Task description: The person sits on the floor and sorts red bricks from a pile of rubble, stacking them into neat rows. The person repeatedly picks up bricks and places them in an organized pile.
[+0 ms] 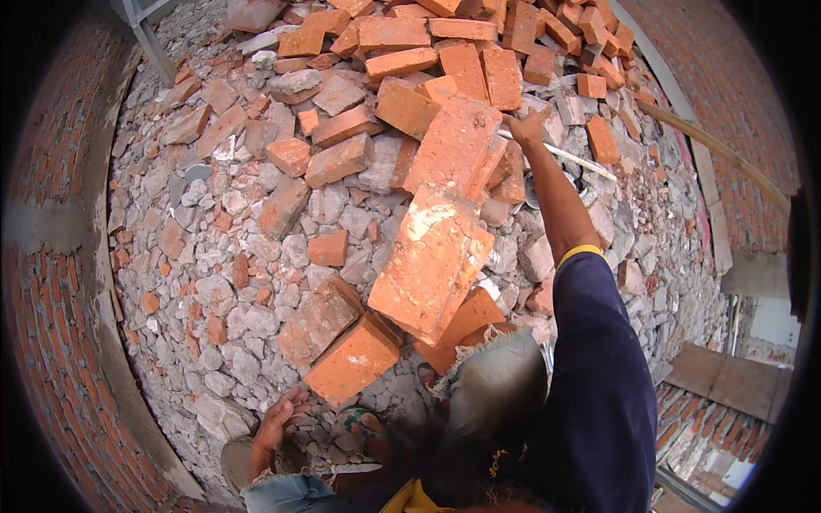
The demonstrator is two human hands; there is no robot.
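My right hand (528, 128) reaches to the far end of a loose stack of orange bricks (428, 256), its thumb and fingers apart beside the top brick (453, 145) and over a thin white strip (581, 167). Whether its fingertips touch the brick is unclear. Low at the left, my left hand (282, 419) is empty with fingers loosely spread, near two lower bricks (351, 359). My sandalled foot (359, 427) rests on the rubble between that hand and my bent knee.
Broken concrete and brick rubble (205, 299) covers the ground. A larger brick pile (530, 43) lies ahead. Brick walls (51, 308) flank both sides. A wooden plank (727, 154) slants at the right, and a metal frame (150, 38) stands at the upper left.
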